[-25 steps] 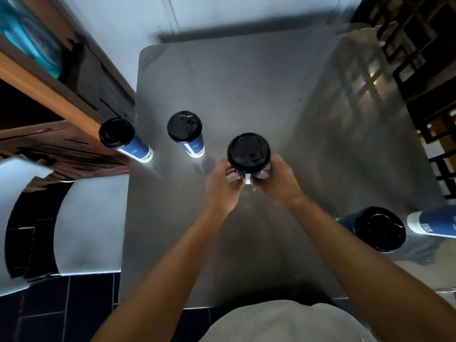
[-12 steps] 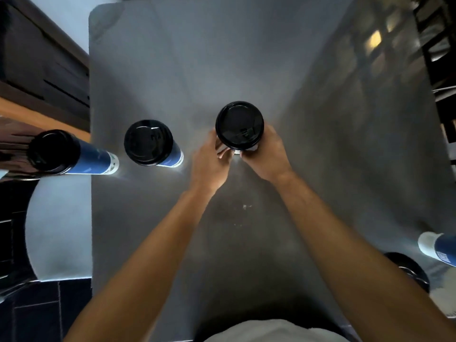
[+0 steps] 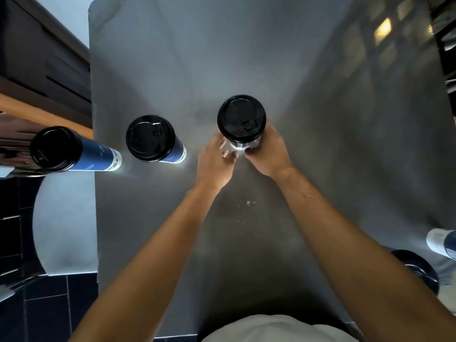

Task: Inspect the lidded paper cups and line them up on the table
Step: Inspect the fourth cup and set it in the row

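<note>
Three blue paper cups with black lids stand in a row on the grey table [image 3: 246, 58]. The left cup [image 3: 56, 149] is at the table's left edge, and the second cup [image 3: 150, 138] stands to its right. My right hand [image 3: 267, 151] is wrapped around the lower part of the third cup [image 3: 241, 118]. My left hand [image 3: 217, 161] is beside that cup's base, its fingers spread and just off it. The cup's body is mostly hidden under its lid.
Two more cups are at the near right: a black-lidded cup [image 3: 417, 270] partly behind my right forearm, and a blue-and-white cup [image 3: 441, 243] cut off by the frame edge. Dark wooden furniture [image 3: 44, 70] borders the table's left side. A dark tiled floor [image 3: 49, 304] lies at lower left.
The view has shifted left and down over the table. The third cup has settled on the table in line with the other two. My left hand's fingers have loosened from it; my right hand still grips it.
</note>
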`<state>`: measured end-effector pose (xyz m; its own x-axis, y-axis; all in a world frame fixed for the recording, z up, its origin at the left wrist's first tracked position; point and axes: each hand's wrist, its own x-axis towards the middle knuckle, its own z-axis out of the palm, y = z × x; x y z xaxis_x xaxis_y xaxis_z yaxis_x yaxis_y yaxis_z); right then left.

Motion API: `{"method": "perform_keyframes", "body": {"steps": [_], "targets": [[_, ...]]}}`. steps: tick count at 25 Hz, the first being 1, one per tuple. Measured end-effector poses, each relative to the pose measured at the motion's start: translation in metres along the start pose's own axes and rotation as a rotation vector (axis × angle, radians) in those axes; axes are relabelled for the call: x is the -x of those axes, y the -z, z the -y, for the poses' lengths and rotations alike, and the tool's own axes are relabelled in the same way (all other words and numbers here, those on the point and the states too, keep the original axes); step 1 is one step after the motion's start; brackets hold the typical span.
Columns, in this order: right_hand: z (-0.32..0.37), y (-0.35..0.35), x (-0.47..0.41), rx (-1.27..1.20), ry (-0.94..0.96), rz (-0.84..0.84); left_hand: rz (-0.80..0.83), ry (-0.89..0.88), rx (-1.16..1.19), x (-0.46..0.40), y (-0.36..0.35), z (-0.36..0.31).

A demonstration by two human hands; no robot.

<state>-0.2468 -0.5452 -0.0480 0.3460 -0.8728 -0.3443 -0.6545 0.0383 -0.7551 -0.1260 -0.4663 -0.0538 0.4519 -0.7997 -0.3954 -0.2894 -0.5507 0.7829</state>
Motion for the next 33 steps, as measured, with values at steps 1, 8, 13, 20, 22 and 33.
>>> {"method": "perform_keyframes", "body": {"steps": [1,8,13,20,22,33], "targets": [[-0.001,0.001,0.003,0.011,-0.017,0.013,0.021,0.033,-0.013,0.003,-0.001,0.002],[-0.007,0.014,0.071,0.0,-0.152,0.062,0.045,0.119,-0.071,0.066,0.005,0.008],[0.001,0.03,0.143,0.029,-0.033,-0.007,0.044,-0.014,-0.029,0.128,0.011,0.011],[-0.022,0.092,0.261,0.042,0.103,-0.353,0.159,-0.24,0.083,0.196,-0.028,0.004],[-0.038,0.116,0.287,0.064,0.121,-0.476,0.219,-0.295,0.074,0.215,-0.048,-0.004],[-0.142,0.2,0.302,0.008,0.043,-0.247,0.239,-0.365,-0.099,0.276,-0.147,-0.043]]}}
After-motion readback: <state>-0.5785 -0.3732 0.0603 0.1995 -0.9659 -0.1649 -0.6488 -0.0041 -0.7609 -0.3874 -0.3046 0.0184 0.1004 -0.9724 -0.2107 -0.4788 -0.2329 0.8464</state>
